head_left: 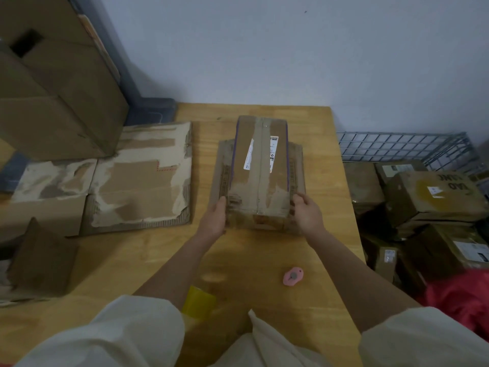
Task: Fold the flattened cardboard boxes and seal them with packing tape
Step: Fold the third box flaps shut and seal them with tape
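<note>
A folded brown cardboard box with a taped centre seam and white labels stands on the wooden table, its side flaps spread out at the bottom. My left hand presses against the box's near left side. My right hand holds the near right side, fingers curled over the edge. A roll of yellowish packing tape lies near my left forearm. A flattened, torn cardboard box lies on the table to the left.
A small pink cutter lies on the table near my right arm. Large stacked boxes rise at the back left. A wire basket and several parcels sit right of the table. Red cloth lies lower right.
</note>
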